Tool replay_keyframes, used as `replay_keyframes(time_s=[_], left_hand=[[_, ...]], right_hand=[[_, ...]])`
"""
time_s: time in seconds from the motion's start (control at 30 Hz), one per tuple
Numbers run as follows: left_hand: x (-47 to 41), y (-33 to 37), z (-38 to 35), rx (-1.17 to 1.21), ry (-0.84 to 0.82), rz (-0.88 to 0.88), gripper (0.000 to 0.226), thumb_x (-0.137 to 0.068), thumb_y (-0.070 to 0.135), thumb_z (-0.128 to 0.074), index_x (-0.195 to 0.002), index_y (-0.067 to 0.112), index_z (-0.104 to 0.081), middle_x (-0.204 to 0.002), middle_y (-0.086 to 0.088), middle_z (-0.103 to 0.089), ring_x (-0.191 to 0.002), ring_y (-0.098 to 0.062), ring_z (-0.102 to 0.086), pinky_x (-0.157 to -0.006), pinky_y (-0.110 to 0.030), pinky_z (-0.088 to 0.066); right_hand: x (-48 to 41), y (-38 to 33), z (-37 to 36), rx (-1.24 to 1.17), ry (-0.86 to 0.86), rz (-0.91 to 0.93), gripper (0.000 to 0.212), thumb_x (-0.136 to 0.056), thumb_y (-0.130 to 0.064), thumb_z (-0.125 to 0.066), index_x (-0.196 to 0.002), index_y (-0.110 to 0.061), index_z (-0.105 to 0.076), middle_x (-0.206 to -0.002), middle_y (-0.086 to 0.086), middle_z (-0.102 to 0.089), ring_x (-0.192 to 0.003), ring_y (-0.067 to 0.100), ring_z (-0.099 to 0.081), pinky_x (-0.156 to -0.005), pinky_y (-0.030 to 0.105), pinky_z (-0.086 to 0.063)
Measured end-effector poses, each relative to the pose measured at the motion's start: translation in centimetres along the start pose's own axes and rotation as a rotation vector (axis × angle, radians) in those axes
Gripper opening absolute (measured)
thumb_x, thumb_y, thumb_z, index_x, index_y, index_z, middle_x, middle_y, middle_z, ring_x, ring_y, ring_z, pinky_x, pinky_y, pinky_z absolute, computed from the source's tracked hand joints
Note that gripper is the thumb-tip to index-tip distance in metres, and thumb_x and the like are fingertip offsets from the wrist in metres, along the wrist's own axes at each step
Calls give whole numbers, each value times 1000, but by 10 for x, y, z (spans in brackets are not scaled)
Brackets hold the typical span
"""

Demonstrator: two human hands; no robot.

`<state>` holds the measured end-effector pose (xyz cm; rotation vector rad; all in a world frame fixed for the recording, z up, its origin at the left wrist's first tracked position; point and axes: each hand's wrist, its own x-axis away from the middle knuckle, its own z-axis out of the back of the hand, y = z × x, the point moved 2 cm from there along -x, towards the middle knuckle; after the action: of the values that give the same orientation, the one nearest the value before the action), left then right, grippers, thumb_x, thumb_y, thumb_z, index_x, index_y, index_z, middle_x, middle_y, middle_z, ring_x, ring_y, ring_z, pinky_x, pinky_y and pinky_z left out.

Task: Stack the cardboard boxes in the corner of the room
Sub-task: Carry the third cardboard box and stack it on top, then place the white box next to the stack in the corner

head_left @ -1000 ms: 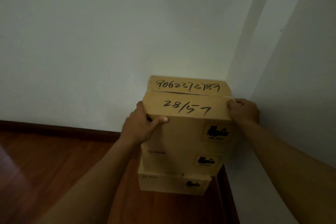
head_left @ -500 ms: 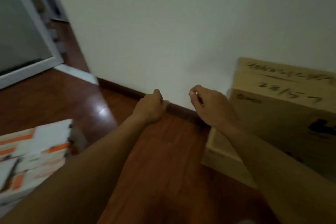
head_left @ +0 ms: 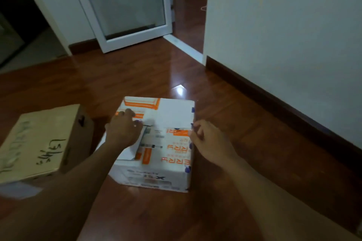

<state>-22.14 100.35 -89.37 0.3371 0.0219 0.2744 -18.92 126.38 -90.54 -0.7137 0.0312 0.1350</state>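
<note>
Floor: glossy red-brown wood boards filling most of the view, with one bright glare spot beyond the boxes.
Wall: pale and plain on the right, edged by a dark skirting board where it meets the floor.
Glass door: white-framed, frosted, standing open at the back, with a doorway to another room beside it.
White box: cardboard with orange print and a shipping label, sitting on the floor in the middle, well apart from the wall; its top flaps are closed.
Brown box: plain cardboard with black handwriting on top, on the floor just left of the white box, partly cut off by the edge of the view.
Left hand: palm down on the left part of the white box's top, fingers spread slightly and lying flat on the cardboard.
Right hand: at the right top edge of the white box, fingers curled loosely inward; whether they touch the edge or grip it cannot be told.
</note>
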Motion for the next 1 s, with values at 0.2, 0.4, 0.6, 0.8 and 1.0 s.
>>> replay_keyframes(time_s=[0.2,0.4,0.6,0.8,1.0], left_hand=[[-36,-68,-35,186,-195,426,92,-85,70,-46,-145,3,-26,-148,-26,-37,-132,-46,-42,-109,-52,-35],[-58,45,-70,175,-254,203,87,-84,73,-43,-141,8,-32,-144,-22,-44,-128,-44,-48,-104,-51,-38],[-31,187,-125,182,-418,-135,92,-85,71,-43,-152,14,-13,-152,-19,-38,-133,-41,-45,-105,-52,-38],[18,280,-146,447,-686,-576,121,-64,70,-72,-156,20,-10,-163,-8,-17,-146,-29,-29,-117,-50,-30],[71,329,-186,93,-772,-769,123,-73,69,-64,-152,27,20,-160,-10,30,-149,-40,-13,-118,-44,-24]], right_hand=[[-38,18,-64,-214,-95,-297,70,-83,-51,-59,-139,-34,-21,-136,-2,-27,-100,9,-48,-63,14,-39],[-27,76,-1,-220,115,-515,64,-89,-40,-57,-142,-32,-23,-134,5,-40,-90,8,-56,-63,20,-46],[33,161,95,-209,235,-689,49,-91,-36,-54,-135,-31,-33,-128,1,-54,-87,9,-65,-68,32,-58],[103,201,172,151,427,-648,44,-92,-33,-50,-133,-21,-39,-141,1,-34,-114,13,-48,-83,25,-49],[163,234,178,317,-17,-741,99,-82,-72,-36,-145,-21,21,-149,3,39,-135,22,38,-114,43,13]])
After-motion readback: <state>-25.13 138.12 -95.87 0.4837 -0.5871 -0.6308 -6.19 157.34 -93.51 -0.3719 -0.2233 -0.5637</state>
